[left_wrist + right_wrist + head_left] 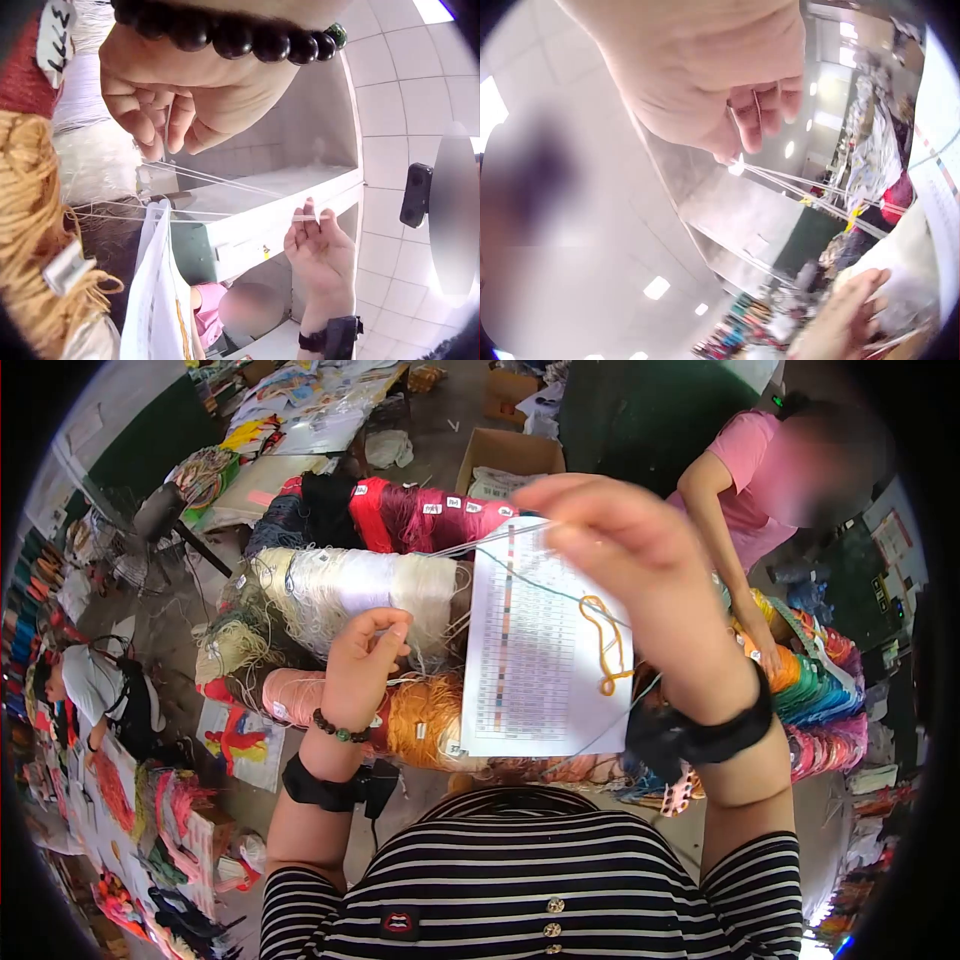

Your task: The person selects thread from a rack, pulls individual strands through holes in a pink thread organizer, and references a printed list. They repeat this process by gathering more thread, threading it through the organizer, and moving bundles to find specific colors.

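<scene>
My right hand (640, 560), raised over the top of a printed chart sheet (545, 710) and blurred, pinches pale threads (795, 184). They stretch from its fingertips toward the white yarn hanks (400, 585). Lower and to the left, my left hand (365, 660) is close over those hanks, thumb and fingers curled together. White thread (217, 178) runs from its fingertips toward the right hand in the left wrist view. A looped orange-yellow strand (605, 645) and a thin teal thread (525, 578) lie on the sheet.
Tagged red and pink hanks (430, 515) lie behind the white ones, golden-orange hanks (420, 720) in front. Another person in a pink shirt (745, 470) reaches to coloured hanks (800, 670) at the right. A cardboard box (510, 450) stands behind; a fan (155, 510) is at left.
</scene>
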Motion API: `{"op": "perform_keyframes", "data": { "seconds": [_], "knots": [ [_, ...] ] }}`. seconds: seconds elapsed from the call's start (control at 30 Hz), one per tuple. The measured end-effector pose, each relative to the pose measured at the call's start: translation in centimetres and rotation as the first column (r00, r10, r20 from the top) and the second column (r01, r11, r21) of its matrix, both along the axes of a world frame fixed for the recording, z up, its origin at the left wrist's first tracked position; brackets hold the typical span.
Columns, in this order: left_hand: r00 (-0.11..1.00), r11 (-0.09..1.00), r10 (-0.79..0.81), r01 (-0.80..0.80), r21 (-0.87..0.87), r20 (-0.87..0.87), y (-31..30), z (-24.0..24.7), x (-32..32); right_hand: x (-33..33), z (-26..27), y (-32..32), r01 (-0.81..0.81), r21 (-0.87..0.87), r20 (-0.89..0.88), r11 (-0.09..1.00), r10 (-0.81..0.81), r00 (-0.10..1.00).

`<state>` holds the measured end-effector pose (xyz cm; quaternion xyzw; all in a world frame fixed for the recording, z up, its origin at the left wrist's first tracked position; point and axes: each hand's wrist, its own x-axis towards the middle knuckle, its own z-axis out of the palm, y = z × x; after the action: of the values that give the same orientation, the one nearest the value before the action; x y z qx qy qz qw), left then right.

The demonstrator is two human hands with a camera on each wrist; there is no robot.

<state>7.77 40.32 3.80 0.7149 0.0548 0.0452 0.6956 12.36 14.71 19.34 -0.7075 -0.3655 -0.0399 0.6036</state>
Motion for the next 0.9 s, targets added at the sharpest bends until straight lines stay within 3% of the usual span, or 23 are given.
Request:
{"op": "perform_keyframes", "data": {
  "seconds": [0.03, 0.1, 0.13, 0.17, 0.2, 0.27, 0.3, 0.33, 0.37, 0.4, 0.47, 0.5, 0.57, 0.6, 0.63, 0.67, 0.7, 0.73, 0.8, 0.9],
  "knots": [
    [1.0, 1.0, -0.006, 0.006, -0.013, 0.016, -0.3, 0.0, -0.2, -1.0, 1.2, -2.2, -0.03, 0.17, -0.195, 0.985, 0.063, 0.979],
    [0.999, 1.0, -0.019, 0.019, -0.009, 0.028, -1.3, 0.5, -0.5, -1.9, 3.1, -8.0, -0.075, 0.44, -0.329, 0.895, 0.238, 0.914],
    [0.999, 0.999, -0.033, 0.033, -0.004, 0.031, -1.9, 0.7, -0.7, -2.3, 4.3, -11.8, -0.253, 0.558, -0.316, 0.79, 0.485, 0.816],
    [0.999, 0.999, -0.04, 0.04, 0.03, 0.019, -2.5, 1.2, -0.9, -4.5, 5.5, -14.9, -0.073, 0.624, -0.352, 0.778, 0.363, 0.863],
    [0.998, 0.997, -0.047, 0.045, 0.057, 0.038, -2.8, 1.5, -1.1, -5.3, 6.5, -19.4, -0.033, 0.696, -0.307, 0.717, 0.339, 0.89],
    [0.993, 0.992, -0.092, 0.086, 0.091, 0.07, -4.0, 1.4, -1.3, -9.0, 8.9, -30.6, 0.094, 0.637, -0.273, 0.765, 0.109, 0.956],
    [0.996, 0.996, -0.086, 0.086, 0.027, 0.008, -5.4, 2.3, -1.8, -12.1, 10.1, -38.4, 0.38, 0.607, -0.32, 0.698, -0.223, 0.921],
    [0.995, 0.996, -0.084, 0.082, -0.034, -0.057, -6.4, 3.0, -2.2, -15.1, 11.3, -45.9, 0.635, 0.653, -0.233, 0.413, -0.688, 0.687],
    [0.982, 0.982, -0.188, 0.188, -0.029, -0.009, -6.8, 2.5, -2.1, -18.0, 11.7, -48.6, 0.695, 0.66, -0.07, 0.284, -0.898, 0.434],
    [0.97, 0.969, -0.239, 0.235, -0.08, -0.039, -8.7, 3.6, -2.5, -20.9, 12.1, -51.2, 0.735, 0.675, 0.031, 0.069, -0.997, 0.066],
    [0.898, 0.906, -0.424, 0.421, -0.052, -0.116, -12.9, 5.8, -3.0, -21.0, 11.0, -42.0, 0.655, 0.752, 0.14, -0.078, -0.951, -0.275],
    [0.851, 0.862, -0.506, 0.498, -0.088, -0.143, -15.3, 6.0, -3.2, -20.3, 9.5, -40.1, 0.725, 0.688, 0.242, -0.035, -0.93, -0.275],
    [0.74, 0.763, -0.646, 0.625, -0.162, -0.186, -20.4, 6.1, -3.3, -17.9, 3.8, -36.9, 0.967, 0.195, 0.383, 0.165, -0.92, 0.08],
    [0.67, 0.699, -0.715, 0.68, -0.222, -0.199, -22.5, 5.2, -2.8, -16.4, 0.6, -35.1, 0.954, -0.081, 0.346, 0.289, -0.889, 0.299],
    [0.653, 0.682, -0.731, 0.698, -0.219, -0.195, -24.6, 4.1, -2.2, -14.4, -2.0, -31.9, 0.872, -0.273, 0.173, 0.406, -0.871, 0.459],
    [0.673, 0.714, -0.701, 0.657, -0.243, -0.238, -26.5, 2.9, -1.5, -12.5, -4.5, -28.7, 0.741, -0.45, -0.015, 0.499, -0.833, 0.553],
    [0.69, 0.745, -0.667, 0.613, -0.263, -0.28, -28.2, 1.6, -0.7, -10.6, -9.2, -27.7, 0.658, -0.337, 0.009, 0.673, -0.697, 0.717],
    [0.705, 0.776, -0.631, 0.566, -0.28, -0.323, -29.6, 0.8, 0.0, -9.6, -10.6, -26.1, 0.574, -0.373, -0.036, 0.729, -0.63, 0.776],
    [0.772, 0.838, -0.545, 0.498, -0.222, -0.327, -31.5, -0.2, 1.1, -7.7, -12.8, -24.5, 0.441, -0.491, -0.309, 0.751, -0.624, 0.718],
    [0.841, 0.884, -0.462, 0.412, -0.22, -0.281, -33.0, -0.6, 1.5, -5.5, -15.4, -24.3, 0.476, -0.439, -0.267, 0.762, -0.617, 0.741]
  ]
}}
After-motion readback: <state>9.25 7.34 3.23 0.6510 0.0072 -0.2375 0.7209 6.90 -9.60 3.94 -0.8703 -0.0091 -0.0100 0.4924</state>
